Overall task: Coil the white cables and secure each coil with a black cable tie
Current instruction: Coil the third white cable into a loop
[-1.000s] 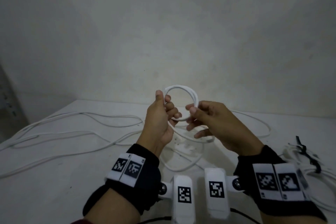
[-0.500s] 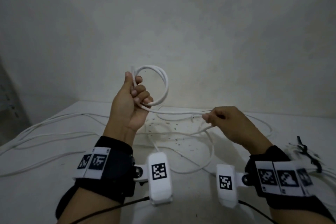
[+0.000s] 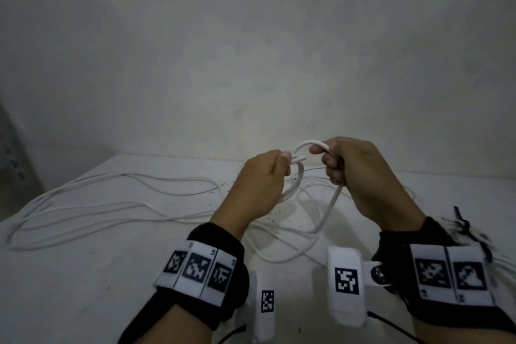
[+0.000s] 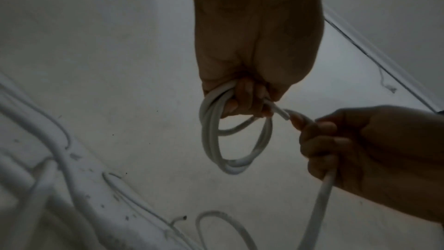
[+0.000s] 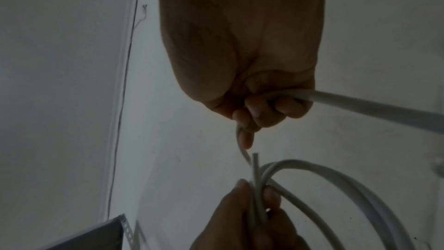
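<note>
Above the table's middle, my left hand [image 3: 280, 166] grips a small coil of white cable [image 3: 291, 187] of a few turns. The coil [image 4: 211, 140] hangs below the curled fingers, and a short cut end [image 4: 276, 109] pokes out between them. Just to the right, my right hand [image 3: 328, 166] is curled round the running part of the same cable [image 3: 329, 204], arching a fresh loop [image 3: 308, 144] across to the left hand. From the right fist the cable [image 5: 360, 105] trails down to the table. No loose black tie is in view.
Long loose white cables [image 3: 111, 204] sprawl over the white table [image 3: 83, 274], mostly left and centre. At the right edge lies a white cable bundle with a black tie [image 3: 460, 220]. A plain wall stands close behind. A dark metal rack [image 5: 96, 235] shows in the right wrist view.
My left hand came down from its raised spot on the left with the coil. My right hand lifted cable up to it, and the hands now meet at centre.
</note>
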